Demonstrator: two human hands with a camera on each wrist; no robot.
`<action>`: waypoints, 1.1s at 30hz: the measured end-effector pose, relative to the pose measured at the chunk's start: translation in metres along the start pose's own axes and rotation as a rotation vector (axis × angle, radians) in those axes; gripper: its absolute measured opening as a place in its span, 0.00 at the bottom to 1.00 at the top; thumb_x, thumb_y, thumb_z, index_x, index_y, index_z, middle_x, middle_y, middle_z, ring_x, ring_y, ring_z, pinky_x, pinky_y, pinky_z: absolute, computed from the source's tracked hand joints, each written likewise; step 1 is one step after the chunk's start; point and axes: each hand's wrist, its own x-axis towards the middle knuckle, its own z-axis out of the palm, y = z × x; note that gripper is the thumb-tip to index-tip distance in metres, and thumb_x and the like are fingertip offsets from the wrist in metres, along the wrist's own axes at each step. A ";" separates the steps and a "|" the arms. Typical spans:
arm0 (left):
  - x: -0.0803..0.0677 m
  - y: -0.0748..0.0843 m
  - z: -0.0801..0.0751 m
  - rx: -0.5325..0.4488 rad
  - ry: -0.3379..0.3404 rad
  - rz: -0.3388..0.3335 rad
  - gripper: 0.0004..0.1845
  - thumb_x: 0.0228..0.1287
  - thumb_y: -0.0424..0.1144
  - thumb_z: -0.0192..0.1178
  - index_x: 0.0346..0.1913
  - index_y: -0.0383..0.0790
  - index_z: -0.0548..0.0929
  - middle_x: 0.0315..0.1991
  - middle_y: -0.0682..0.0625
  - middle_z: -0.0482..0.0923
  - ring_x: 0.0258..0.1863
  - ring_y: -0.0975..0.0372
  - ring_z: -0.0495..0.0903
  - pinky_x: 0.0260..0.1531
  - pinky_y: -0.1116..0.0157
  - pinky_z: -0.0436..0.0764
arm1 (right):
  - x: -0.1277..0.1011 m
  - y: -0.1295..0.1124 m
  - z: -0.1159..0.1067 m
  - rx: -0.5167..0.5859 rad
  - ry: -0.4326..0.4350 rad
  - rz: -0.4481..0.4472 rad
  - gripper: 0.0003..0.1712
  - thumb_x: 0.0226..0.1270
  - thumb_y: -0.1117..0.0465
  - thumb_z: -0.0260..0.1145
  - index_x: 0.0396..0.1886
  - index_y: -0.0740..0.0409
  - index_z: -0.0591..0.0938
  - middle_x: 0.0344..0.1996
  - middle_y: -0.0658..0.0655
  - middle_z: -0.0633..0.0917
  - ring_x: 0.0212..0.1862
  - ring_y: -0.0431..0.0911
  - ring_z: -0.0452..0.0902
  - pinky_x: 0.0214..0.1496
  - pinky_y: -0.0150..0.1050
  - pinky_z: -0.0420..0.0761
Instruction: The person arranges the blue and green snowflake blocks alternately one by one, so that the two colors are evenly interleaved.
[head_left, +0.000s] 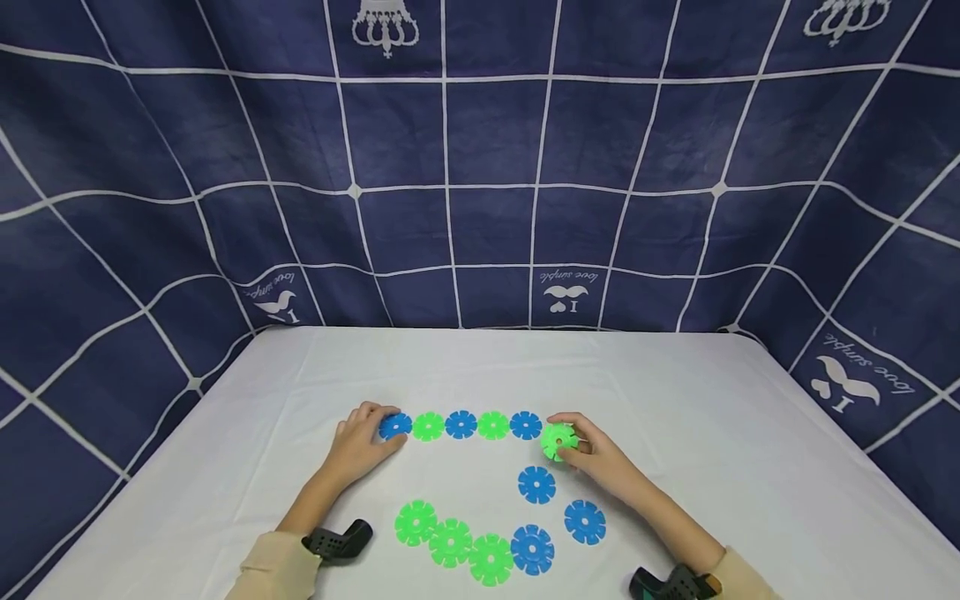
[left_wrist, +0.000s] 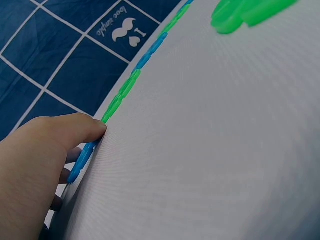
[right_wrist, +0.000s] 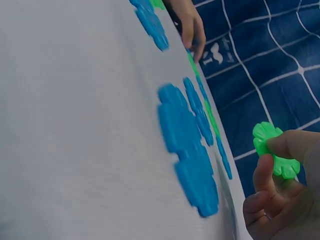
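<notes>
Green snowflake-edged plastic disc [head_left: 557,442], small and round with a notched rim and a center hole, is pinched between the thumb and fingers of a person's right hand [head_left: 603,462]. In the right wrist view it is tilted and raised off the tabletop [head_left: 660,383], just beside the right end of a straight row of similar discs.

At the other end of that row, the left hand [head_left: 358,448] grasps the leftmost blue disc [head_left: 395,426], thumb on its near edge and fingers on its far edge. From there the row runs rightward: a green disc [head_left: 428,427], a blue disc [head_left: 461,425], a second green disc [head_left: 493,426] and a last blue disc [head_left: 526,426], their edges meeting or nearly so.

Nearer the viewer lie three loose blue discs [head_left: 537,485] and, to their left, a slanting chain of three loose green discs [head_left: 416,523], close together.

Both wrists wear black devices [head_left: 337,542] below beige sleeves [head_left: 277,567]. White cloth covers the tabletop; behind and at the sides hangs a navy curtain [head_left: 491,225] with white grid lines.
</notes>
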 end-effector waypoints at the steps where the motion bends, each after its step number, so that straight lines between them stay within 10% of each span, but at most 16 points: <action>1: 0.000 0.000 0.000 0.000 0.000 0.002 0.27 0.54 0.50 0.60 0.55 0.42 0.74 0.50 0.43 0.70 0.50 0.52 0.68 0.44 0.55 0.61 | 0.002 0.000 -0.001 -0.002 0.020 0.008 0.27 0.61 0.66 0.58 0.61 0.59 0.65 0.31 0.55 0.72 0.23 0.38 0.68 0.25 0.30 0.70; 10: 0.001 -0.001 0.002 0.002 0.003 0.007 0.27 0.54 0.51 0.60 0.56 0.43 0.74 0.50 0.44 0.70 0.50 0.52 0.68 0.44 0.55 0.61 | 0.024 0.010 -0.010 0.015 0.148 0.077 0.30 0.59 0.69 0.58 0.62 0.56 0.64 0.41 0.60 0.72 0.24 0.39 0.67 0.26 0.29 0.70; 19: 0.000 -0.001 0.002 0.000 0.006 0.007 0.27 0.53 0.50 0.60 0.55 0.42 0.74 0.50 0.44 0.70 0.50 0.52 0.68 0.44 0.56 0.61 | 0.033 0.027 -0.008 -0.246 0.273 0.166 0.28 0.57 0.64 0.62 0.58 0.47 0.68 0.21 0.52 0.66 0.23 0.42 0.62 0.23 0.30 0.64; 27: 0.000 -0.001 0.003 -0.001 0.002 0.001 0.27 0.54 0.50 0.60 0.56 0.43 0.74 0.50 0.43 0.70 0.51 0.52 0.68 0.45 0.55 0.61 | 0.030 0.033 -0.005 -0.552 0.351 0.119 0.28 0.54 0.52 0.66 0.53 0.59 0.73 0.49 0.61 0.73 0.49 0.51 0.67 0.48 0.45 0.63; 33: 0.000 -0.001 0.002 0.000 0.002 0.000 0.27 0.54 0.50 0.60 0.56 0.43 0.74 0.50 0.44 0.70 0.50 0.52 0.68 0.45 0.55 0.61 | 0.029 0.035 -0.007 -0.599 0.335 0.109 0.28 0.58 0.49 0.62 0.54 0.59 0.73 0.52 0.62 0.70 0.52 0.53 0.64 0.49 0.49 0.60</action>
